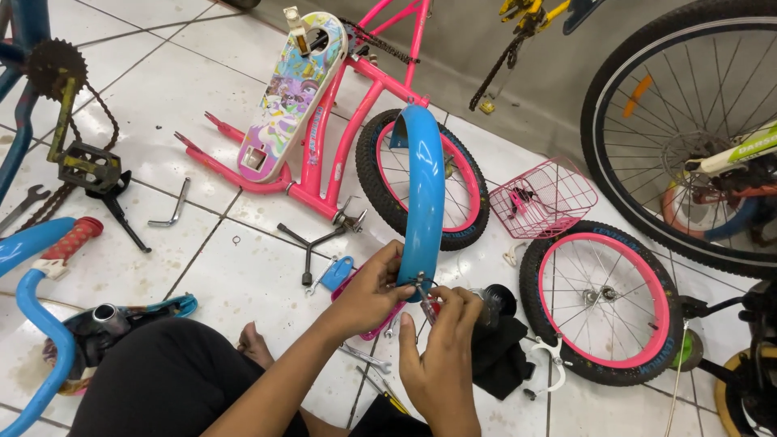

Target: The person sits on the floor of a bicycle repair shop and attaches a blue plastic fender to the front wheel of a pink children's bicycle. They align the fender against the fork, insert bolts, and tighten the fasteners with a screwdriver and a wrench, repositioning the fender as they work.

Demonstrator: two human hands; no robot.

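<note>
While the white tiled floor (pixel 243 267) is strewn with parts, the far left shows a blue bicycle frame with a rusty chainring and pedal (pixel 85 166), a wrench (pixel 20 206) beside it, and a blue handlebar with a red rubber grip (pixel 71 239) lower down. A bent hex key (pixel 172 206) lies alone on a tile, and behind it the pink frame (pixel 340 121) lies stripped, its colourful chain guard (pixel 291 89) on but no wheels fitted. A three-way socket wrench (pixel 312 243) rests just below that frame. In the middle the person, seated on the floor with a bare foot showing, holds a blue mudguard (pixel 425 186) upright in front of a small pink-rimmed wheel (pixel 465 190). The left hand (pixel 368 291) is clenched around the lower end of the mudguard, thumb and fingers pinching it; the right hand (pixel 441 356) grasps a small tool or fastener at the metal bracket there, though what exactly is pinched is too small to tell. Loose spanners (pixel 364 356) lie under the wrists, and a black cloth (pixel 498 356) sits beside the right hand with a white brake caliper (pixel 550 352) next to it. Further right are a pink wire basket (pixel 542 198), a second pink-rimmed wheel (pixel 603 299) flat on the floor, and a large bicycle wheel (pixel 688 129) standing by the wall. I would judge the work early: the mudguard's bracket is being dealt with, while both wheels, the basket and the brake lie unmounted.
</note>
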